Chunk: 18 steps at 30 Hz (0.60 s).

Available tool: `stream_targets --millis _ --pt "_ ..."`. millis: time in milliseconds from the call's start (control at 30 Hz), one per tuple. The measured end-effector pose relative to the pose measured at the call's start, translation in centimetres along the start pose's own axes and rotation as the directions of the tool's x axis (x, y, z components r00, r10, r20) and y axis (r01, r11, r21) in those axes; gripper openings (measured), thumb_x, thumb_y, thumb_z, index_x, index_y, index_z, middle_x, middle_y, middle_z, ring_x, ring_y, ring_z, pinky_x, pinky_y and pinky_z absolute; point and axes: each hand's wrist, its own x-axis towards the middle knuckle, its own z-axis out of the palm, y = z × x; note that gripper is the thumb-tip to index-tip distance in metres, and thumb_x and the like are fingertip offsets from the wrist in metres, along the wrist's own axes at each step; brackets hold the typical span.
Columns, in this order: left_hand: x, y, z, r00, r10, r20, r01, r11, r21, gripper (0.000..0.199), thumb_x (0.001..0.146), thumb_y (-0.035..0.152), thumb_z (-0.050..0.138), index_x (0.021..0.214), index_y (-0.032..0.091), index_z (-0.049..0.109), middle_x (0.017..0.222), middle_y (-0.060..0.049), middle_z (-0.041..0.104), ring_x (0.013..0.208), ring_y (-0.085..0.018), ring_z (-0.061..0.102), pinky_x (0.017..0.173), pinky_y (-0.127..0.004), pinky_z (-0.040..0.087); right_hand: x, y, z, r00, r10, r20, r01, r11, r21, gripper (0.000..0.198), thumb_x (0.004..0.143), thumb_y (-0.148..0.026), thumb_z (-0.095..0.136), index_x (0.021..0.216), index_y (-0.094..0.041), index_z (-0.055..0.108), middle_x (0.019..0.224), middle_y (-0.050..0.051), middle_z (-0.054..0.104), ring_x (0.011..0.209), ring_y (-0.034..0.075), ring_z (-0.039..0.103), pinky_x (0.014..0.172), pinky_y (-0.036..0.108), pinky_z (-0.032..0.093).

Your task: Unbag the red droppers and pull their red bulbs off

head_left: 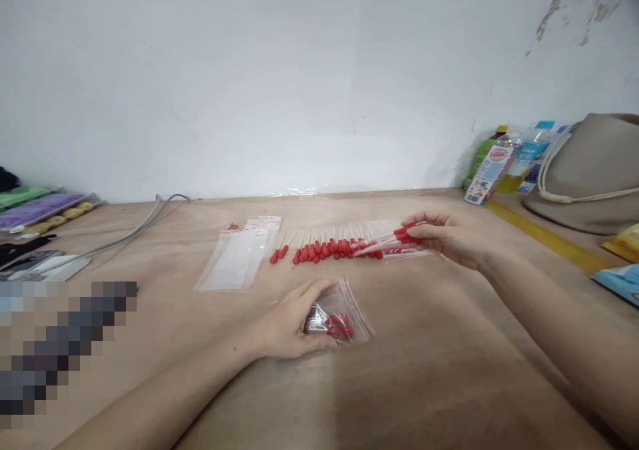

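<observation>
My left hand (287,323) curls round a clear zip bag (357,307) near the middle of the table; red pieces show through its plastic. My right hand (452,237) pinches a few red-tipped sticks (379,243) by their red ends, their pale shafts pointing left, above the right end of a row. That row of red-tipped sticks (322,249) lies on the table, red ends toward me and thin pale ends toward the wall. Beneath my right hand lies another clear bag (409,253) with something red inside, partly hidden. Flat clear zip bags (227,263) lie overlapping to the left.
Drink bottles (499,164) and a beige hat (594,164) stand at the back right, beside a yellow strip (549,237). Packets in green, purple and yellow (44,214) lie far left, near a grey cable (134,227). A white wall (299,90) rises behind the table.
</observation>
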Motion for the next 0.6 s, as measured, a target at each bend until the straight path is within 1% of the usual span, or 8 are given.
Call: stream_targets --millis 100,133,200,267,333,467,533,600 --pt "0.6 -0.1 -1.4 0.999 -0.020 0.036 0.019 0.999 0.026 0.062 0.076 0.044 0.058 0.128 0.022 0.034 0.125 -0.010 0.046 0.111 -0.023 0.047 0.092 -0.039 0.041 0.6 0.7 1.0 0.991 -0.049 -0.126 0.061 0.993 0.096 0.024 0.060 -0.022 0.072 0.079 -0.017 0.060 0.079 0.005 0.067 0.072 0.014 0.063 0.069 0.028 0.052" --pt "0.9 -0.4 -1.8 0.999 -0.050 -0.013 0.051 0.997 0.052 0.051 0.079 0.043 0.054 0.124 0.023 0.039 0.122 -0.008 0.049 0.109 -0.022 0.049 0.091 -0.039 0.041 0.9 1.0 1.7 0.988 -0.061 -0.141 0.075 0.993 0.092 0.025 0.061 -0.024 0.072 0.081 -0.017 0.059 0.080 0.006 0.067 0.073 0.015 0.063 0.069 0.028 0.051" --pt "1.6 -1.4 -2.5 0.975 -0.109 -0.195 0.134 0.984 0.120 0.036 0.083 0.041 0.048 0.113 0.021 0.048 0.113 -0.007 0.053 0.104 -0.021 0.050 0.091 -0.039 0.041 1.5 1.6 3.6 0.980 -0.127 -0.155 0.130 0.991 0.012 0.028 0.064 -0.027 0.070 0.087 -0.016 0.059 0.082 0.007 0.067 0.073 0.015 0.063 0.068 0.029 0.051" --pt "2.4 -3.0 -2.9 0.919 -0.144 -0.367 0.220 0.960 0.174 0.035 0.081 0.041 0.050 0.107 0.018 0.051 0.108 -0.008 0.054 0.104 -0.022 0.050 0.091 -0.040 0.040 2.3 2.1 5.7 0.943 -0.265 -0.202 0.242 0.961 -0.132 0.030 0.066 -0.028 0.068 0.090 -0.014 0.059 0.083 0.008 0.067 0.073 0.016 0.063 0.070 0.031 0.051" --pt "2.9 -4.8 -2.8 0.859 -0.174 -0.482 0.291 0.940 0.179 0.044 0.077 0.043 0.054 0.111 0.016 0.049 0.111 -0.010 0.051 0.108 -0.025 0.047 0.092 -0.043 0.039 3.2 2.4 7.8 0.886 -0.418 -0.199 0.366 0.896 -0.254 0.029 0.069 -0.028 0.065 0.093 -0.013 0.059 0.086 0.008 0.067 0.077 0.016 0.062 0.074 0.031 0.050" --pt "3.0 -7.7 -1.8 0.780 -0.298 -0.550 0.380 0.924 0.038 0.068 0.071 0.045 0.060 0.127 0.017 0.033 0.126 -0.013 0.042 0.116 -0.027 0.043 0.093 -0.042 0.039 4.8 3.1 11.7 0.774 -0.633 -0.003 0.543 0.666 -0.512 0.022 0.076 -0.019 0.056 0.098 -0.016 0.060 0.092 0.007 0.066 0.081 0.016 0.061 0.078 0.031 0.048" --pt "2.9 -8.4 -1.2 0.781 -0.326 -0.534 0.380 0.925 -0.008 0.075 0.069 0.044 0.063 0.130 0.018 0.028 0.130 -0.014 0.038 0.116 -0.027 0.044 0.094 -0.042 0.039 5.4 3.5 13.2 0.739 -0.661 0.126 0.572 0.519 -0.635 0.024 0.079 -0.015 0.052 0.102 -0.014 0.060 0.094 0.009 0.065 0.088 0.019 0.059 0.082 0.034 0.045" --pt "2.7 -8.6 -0.8 0.792 -0.317 -0.522 0.362 0.932 -0.018 0.077 0.069 0.043 0.064 0.131 0.019 0.026 0.132 -0.014 0.037 0.116 -0.028 0.044 0.096 -0.044 0.038 5.9 3.9 14.2 0.737 -0.648 0.195 0.588 0.471 -0.657 0.025 0.079 -0.013 0.052 0.103 -0.014 0.061 0.095 0.010 0.065 0.092 0.020 0.057 0.084 0.035 0.044"
